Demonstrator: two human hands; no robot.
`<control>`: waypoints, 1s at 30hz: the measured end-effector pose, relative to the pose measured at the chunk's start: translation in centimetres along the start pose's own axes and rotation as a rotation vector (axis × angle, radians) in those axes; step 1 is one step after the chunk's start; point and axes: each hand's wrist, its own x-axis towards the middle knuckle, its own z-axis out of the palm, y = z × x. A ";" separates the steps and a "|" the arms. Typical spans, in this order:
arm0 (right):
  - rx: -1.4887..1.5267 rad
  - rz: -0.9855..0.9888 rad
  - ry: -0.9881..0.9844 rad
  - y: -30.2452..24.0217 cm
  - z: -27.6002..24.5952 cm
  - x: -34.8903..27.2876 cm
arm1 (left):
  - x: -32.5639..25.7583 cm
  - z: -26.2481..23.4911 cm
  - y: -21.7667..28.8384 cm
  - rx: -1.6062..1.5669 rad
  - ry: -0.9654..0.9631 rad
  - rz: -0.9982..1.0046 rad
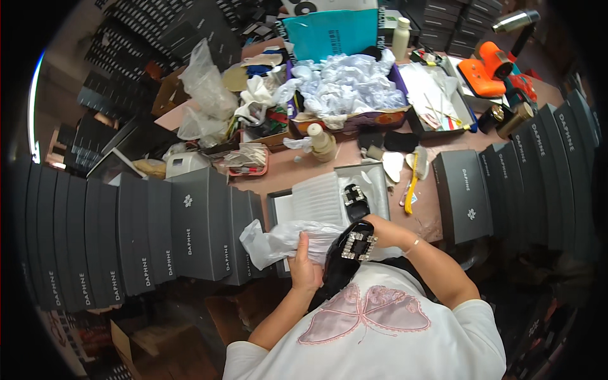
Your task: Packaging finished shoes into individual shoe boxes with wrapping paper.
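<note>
My right hand [387,233] is closed around one end of a glossy black shoe [337,271] with a square rhinestone buckle, held up close to my chest. My left hand [306,271] grips crumpled white wrapping paper [269,244], thumb up, right beside the shoe; its other fingers are mostly hidden. Just beyond both hands lies an open grey shoebox [381,170], partly covered by my hands and the paper. Inside it is a matching black shoe [356,206] with the same buckle. A ribbed white sheet [316,197] lies next to that shoe.
Grey shoeboxes stand in rows at left [196,221] and right [465,196]. A yellow brush [413,183] lies right of the open box. Beyond stand a pale bottle [322,144], a carton of crumpled paper [354,120] and an orange tool [484,73].
</note>
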 end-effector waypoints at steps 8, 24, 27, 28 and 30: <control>-0.188 0.264 0.250 -3.0 -1.6 -0.1 | -0.4 -1.3 0.1 -0.096 0.021 -0.038; 0.040 0.200 0.091 -4.2 -0.4 2.4 | 0.8 -2.1 -0.6 0.042 -0.083 -0.287; 0.145 0.258 0.049 -4.2 -0.8 1.5 | 0.7 -1.6 0.4 0.075 -0.126 -0.302; 0.166 0.263 0.042 -4.3 -0.9 1.0 | 0.6 -1.6 0.5 0.108 -0.139 -0.293; 0.218 0.321 0.062 -4.9 -1.0 0.8 | 1.0 -3.0 0.7 0.158 -0.206 -0.358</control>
